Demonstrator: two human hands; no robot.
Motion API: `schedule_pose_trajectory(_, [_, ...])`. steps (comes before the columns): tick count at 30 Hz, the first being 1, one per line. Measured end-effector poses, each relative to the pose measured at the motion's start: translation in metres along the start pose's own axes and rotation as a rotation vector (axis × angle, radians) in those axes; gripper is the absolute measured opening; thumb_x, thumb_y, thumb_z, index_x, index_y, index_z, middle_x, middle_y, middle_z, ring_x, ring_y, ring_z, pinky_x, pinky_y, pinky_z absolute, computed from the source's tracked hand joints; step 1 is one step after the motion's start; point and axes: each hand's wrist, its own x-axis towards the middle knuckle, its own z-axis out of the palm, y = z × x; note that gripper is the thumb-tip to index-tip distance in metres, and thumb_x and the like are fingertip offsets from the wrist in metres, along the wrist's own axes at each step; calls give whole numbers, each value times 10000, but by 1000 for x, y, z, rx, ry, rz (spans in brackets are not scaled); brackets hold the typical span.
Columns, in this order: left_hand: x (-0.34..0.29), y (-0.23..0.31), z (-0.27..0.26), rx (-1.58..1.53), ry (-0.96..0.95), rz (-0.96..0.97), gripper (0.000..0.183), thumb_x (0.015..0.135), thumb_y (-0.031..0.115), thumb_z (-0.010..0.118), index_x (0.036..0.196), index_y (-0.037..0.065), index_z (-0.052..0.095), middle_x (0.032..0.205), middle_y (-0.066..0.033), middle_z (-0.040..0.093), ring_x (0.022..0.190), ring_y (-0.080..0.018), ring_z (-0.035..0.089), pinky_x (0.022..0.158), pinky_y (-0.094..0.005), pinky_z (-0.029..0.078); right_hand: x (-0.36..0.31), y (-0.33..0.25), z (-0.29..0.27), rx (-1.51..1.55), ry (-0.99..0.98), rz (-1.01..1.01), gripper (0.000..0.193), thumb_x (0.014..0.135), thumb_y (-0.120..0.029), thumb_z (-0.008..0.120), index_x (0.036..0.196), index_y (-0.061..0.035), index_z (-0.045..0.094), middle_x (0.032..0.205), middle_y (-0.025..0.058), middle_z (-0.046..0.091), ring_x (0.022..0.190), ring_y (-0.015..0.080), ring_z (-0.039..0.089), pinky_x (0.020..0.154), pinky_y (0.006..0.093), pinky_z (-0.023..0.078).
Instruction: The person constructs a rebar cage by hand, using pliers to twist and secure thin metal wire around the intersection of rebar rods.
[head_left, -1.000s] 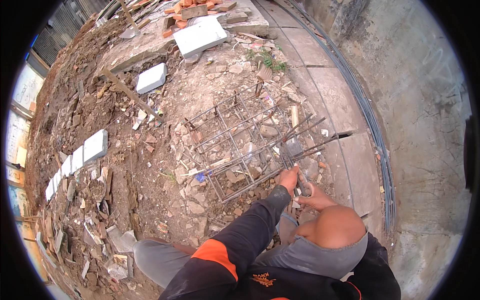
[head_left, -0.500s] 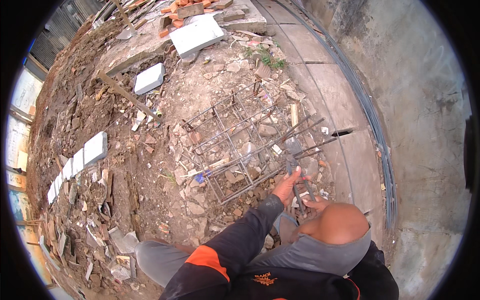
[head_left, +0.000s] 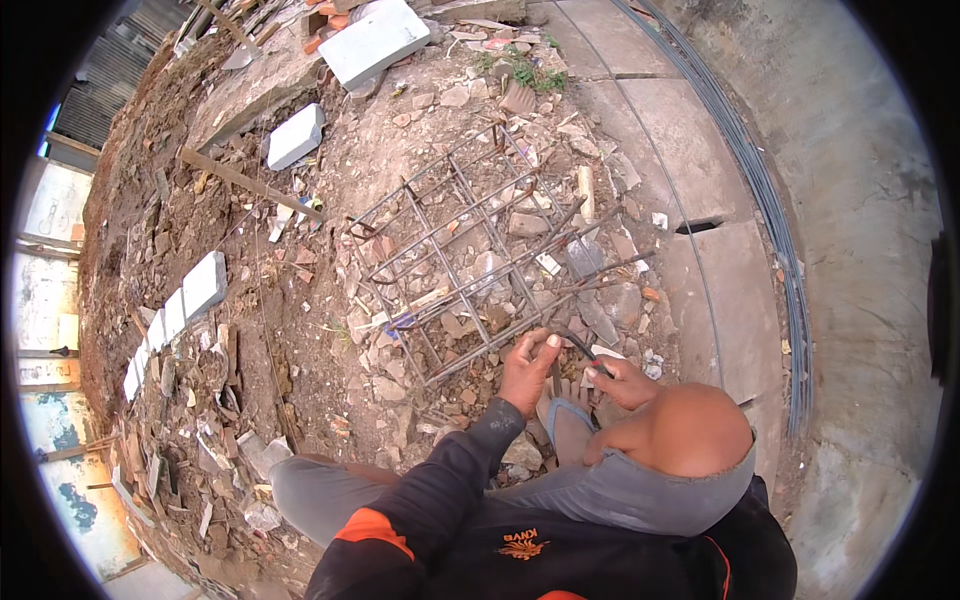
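Observation:
A dark pair of pincers (head_left: pixel 577 345) is between my hands, its two handles spread apart. My left hand (head_left: pixel 526 375) is closed around one side of it, thumb up near the joint. With my right hand (head_left: pixel 625 384) I grip the other handle, which has a reddish mark close to my fingers. Just beyond lies a grid cage of tied rebar (head_left: pixel 437 243) on the rubble. Its near corner is close to my left fingertips, and several bar ends stick out to the right. Below my hands, my foot in a blue-strapped flip-flop (head_left: pixel 572 420) shows partly.
White blocks (head_left: pixel 296 137) lie at the left and far side. A wooden stake (head_left: pixel 245 185) leans over the dirt. Concrete slabs (head_left: pixel 705 165) run along the right, with a bundle of long steel bars (head_left: pixel 790 290) beside the wall (head_left: pixel 870 330). Broken rubble covers the ground.
The pincers have swung from pointing away to lying more crosswise, with their handles wider apart. My left hand has moved left, away from my right hand. The view has shifted slightly.

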Motion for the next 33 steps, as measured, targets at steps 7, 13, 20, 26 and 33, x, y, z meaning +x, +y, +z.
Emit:
schedule_pose_trajectory(7, [-2, -44, -18, 138, 23, -41, 274, 1042, 329, 577, 989, 60, 590, 828, -10, 604, 749, -113, 603, 674, -283, 538, 15, -18, -4, -336, 7, 184, 458, 976, -411, 647, 1190, -6, 639, 982, 146, 680, 934, 168, 633, 832, 368, 502])
schedule_pose_trajectory(13, [4, -49, -17, 125, 86, -211, 206, 1036, 296, 558, 994, 98, 598, 735, 38, 536, 546, -70, 532, 482, -248, 436, 36, 32, 10, -117, 147, -265, 436, 997, -409, 618, 1111, 11, 640, 954, 124, 696, 918, 189, 657, 801, 407, 509])
schedule_pose_trajectory(20, [12, -94, -66, 121, 202, -269, 195, 1047, 286, 536, 1008, 99, 577, 694, 11, 522, 506, -114, 486, 452, -277, 414, 50, 61, -4, -469, 477, -47, 249, 940, -240, 623, 1089, -45, 665, 1027, 184, 674, 927, 358, 659, 823, 464, 512])
schedule_pose_trajectory(26, [-3, -93, -85, 557, 267, -519, 279, 1018, 317, 560, 949, 59, 640, 706, -69, 618, 605, -225, 637, 529, -377, 499, 63, 59, -12, -821, 370, -256, 229, 867, -196, 639, 1043, -52, 665, 987, 164, 627, 965, 391, 617, 836, 498, 489])
schedule_pose_trajectory(33, [-13, 19, -20, 1524, 235, 356, 411, 918, 301, 636, 1190, -6, 606, 891, -186, 675, 912, -384, 660, 847, -518, 490, 74, 69, -8, -708, 310, -248, 241, 895, -234, 649, 1035, -39, 668, 970, 169, 622, 972, 374, 604, 860, 485, 471])
